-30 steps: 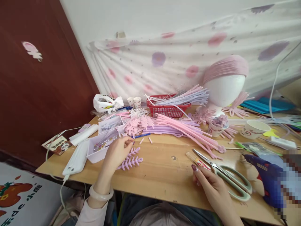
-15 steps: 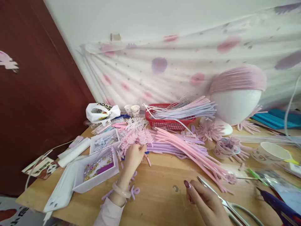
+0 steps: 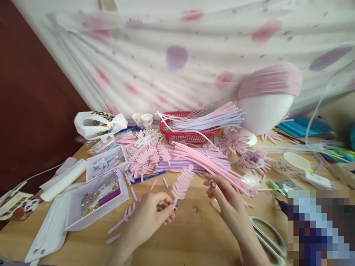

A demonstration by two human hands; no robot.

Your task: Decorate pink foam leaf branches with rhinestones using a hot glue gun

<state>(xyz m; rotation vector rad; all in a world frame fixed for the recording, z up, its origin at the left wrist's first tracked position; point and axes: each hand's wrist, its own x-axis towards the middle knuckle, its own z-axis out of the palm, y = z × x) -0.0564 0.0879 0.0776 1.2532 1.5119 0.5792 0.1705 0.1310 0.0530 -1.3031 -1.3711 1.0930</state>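
A pale pink pipe-cleaner leaf (image 3: 183,184) with feathery side strips stands upright over the table, its stem pinched in my left hand (image 3: 156,212). To its right hovers my right hand (image 3: 229,201), fingers bent but apart, apparently with nothing in them. Scissors (image 3: 267,236) with pale handles lie under and beside my right hand, their blades mostly hidden. A pile of similar pink leaves (image 3: 146,159) lies behind my left hand, and purple pipe-cleaner pieces (image 3: 126,218) lie left of its wrist.
A red basket (image 3: 191,137) of pipe cleaners stands at the back. Pink pipe-cleaner stems (image 3: 205,162) lie before it. White boxes (image 3: 95,218) with beads and trinkets are at left. A white foam head (image 3: 266,111), a paper cup (image 3: 291,162) and a glue gun's dark tip (image 3: 281,205) are at right.
My left hand has drawn back from the pile with one pink leaf. My right hand has moved up and left, nearer to it, its fingers now more spread. The view has shifted.
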